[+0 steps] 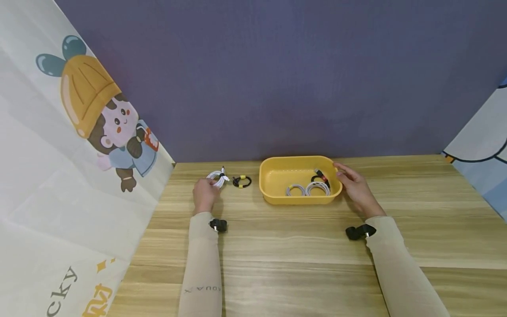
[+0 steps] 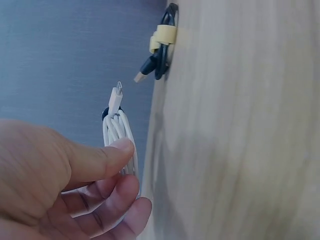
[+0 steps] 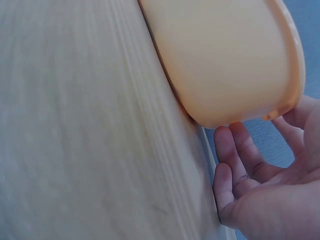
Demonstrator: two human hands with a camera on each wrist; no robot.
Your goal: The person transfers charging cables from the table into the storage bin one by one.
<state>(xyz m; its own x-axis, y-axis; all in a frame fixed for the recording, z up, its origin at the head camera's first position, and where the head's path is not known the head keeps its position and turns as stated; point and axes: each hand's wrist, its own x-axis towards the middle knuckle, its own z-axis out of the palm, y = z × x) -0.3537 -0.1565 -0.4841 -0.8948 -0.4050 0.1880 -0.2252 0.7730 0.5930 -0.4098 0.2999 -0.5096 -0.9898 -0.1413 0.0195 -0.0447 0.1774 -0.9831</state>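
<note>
My left hand (image 1: 204, 193) pinches a coiled white charging cable (image 1: 220, 180) between thumb and fingers. In the left wrist view, its USB-C plug (image 2: 116, 99) points up past a black tie. Just right of it lies a coiled black USB cable (image 1: 242, 181) with yellow ties. My right hand (image 1: 356, 189) holds the right end of a yellow plastic basket (image 1: 301, 200), thumb at the rim and other fingertips against the outer wall. Inside the basket are a grey cable coil (image 1: 290, 193), a white cable coil (image 1: 318, 183) and a black cable with a red tie (image 1: 322, 177).
The wood-grain table (image 1: 285, 255) meets a dark blue-grey panel (image 1: 285, 79) right behind the basket. A white sheet with a cartoon figure (image 1: 123, 119) borders the left side, and another printed sheet (image 1: 479, 145) stands at the right.
</note>
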